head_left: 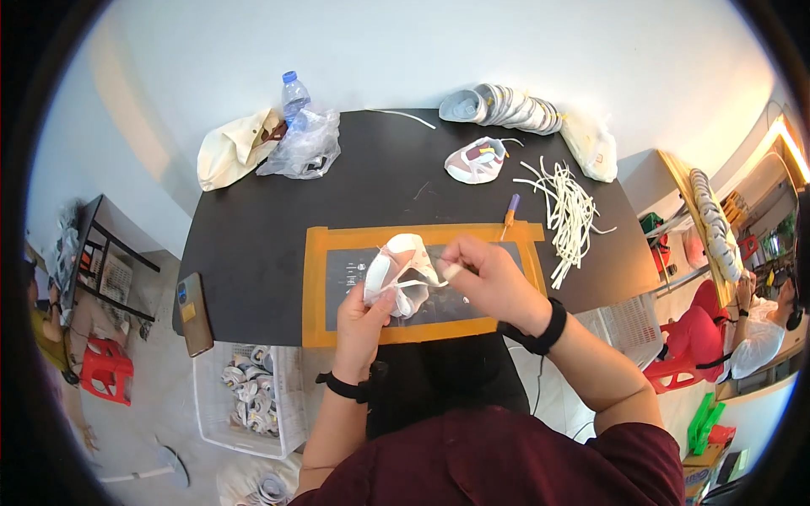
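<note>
My left hand [364,319] grips a small white and pale pink shoe upper [390,268] above the taped mat, thumb pressed on its side. A white shoelace [432,285] runs from the upper toward my right hand [481,274]. That hand is closed in a pinch just right of the upper, on the lace as far as it shows; the fingertips are partly hidden. Farther back lies another shoe upper [475,160], white and mauve with a yellow tag. A pile of white shoelaces [567,215] rests to the right, beside an awl-like tool with a purple handle [512,211].
The dark table [253,244] carries a phone [195,314] at left. A cream cloth bag [236,150], clear plastic bag [305,150] and bottle [294,97] stand back left. Stacked uppers [506,108] lie at the back. Below sits a white crate [211,405] of uppers. Another person [755,337] sits far right.
</note>
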Tool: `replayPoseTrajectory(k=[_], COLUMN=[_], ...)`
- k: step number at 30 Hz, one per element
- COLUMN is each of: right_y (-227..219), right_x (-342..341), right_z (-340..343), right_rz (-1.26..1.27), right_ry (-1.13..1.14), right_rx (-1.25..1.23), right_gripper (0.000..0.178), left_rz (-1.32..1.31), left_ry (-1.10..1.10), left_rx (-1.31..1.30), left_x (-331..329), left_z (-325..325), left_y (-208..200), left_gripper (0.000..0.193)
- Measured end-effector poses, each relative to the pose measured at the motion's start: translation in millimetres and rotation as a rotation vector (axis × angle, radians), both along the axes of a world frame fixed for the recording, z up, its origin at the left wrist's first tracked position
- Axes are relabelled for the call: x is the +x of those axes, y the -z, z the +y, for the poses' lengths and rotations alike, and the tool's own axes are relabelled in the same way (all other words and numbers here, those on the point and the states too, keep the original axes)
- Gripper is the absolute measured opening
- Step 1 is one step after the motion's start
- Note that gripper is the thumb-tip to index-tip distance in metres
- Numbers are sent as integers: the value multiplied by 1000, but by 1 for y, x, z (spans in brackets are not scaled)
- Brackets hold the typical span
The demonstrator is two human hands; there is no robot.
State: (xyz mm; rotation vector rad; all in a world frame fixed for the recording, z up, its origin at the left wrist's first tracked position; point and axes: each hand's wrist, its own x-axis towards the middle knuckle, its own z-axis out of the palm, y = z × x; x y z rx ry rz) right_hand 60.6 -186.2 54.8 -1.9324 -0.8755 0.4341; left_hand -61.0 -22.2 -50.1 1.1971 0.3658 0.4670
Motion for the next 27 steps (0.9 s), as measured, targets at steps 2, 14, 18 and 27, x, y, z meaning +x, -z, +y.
replayPoseTrajectory(k=[2, 14, 18, 27], right_y=[14, -21, -12, 5], right_x=[5, -19, -17, -18], right_z=[6, 11, 3, -28], right_rz=[105, -404, -448, -299], right_ry=[5, -433, -443, -455], right_rx=[120, 418, 10, 45], right_gripper=[15, 14, 12, 15], left_rz=[18, -310, -345, -500], left_ry=[15, 54, 107, -10], left_rx=[10, 1596, 1778, 1746], left_x=[-3, -30, -34, -36], left_z=[-1, -7, -10, -8], left_y=[-3, -53, -69, -54], left_gripper=[17, 23, 26, 30])
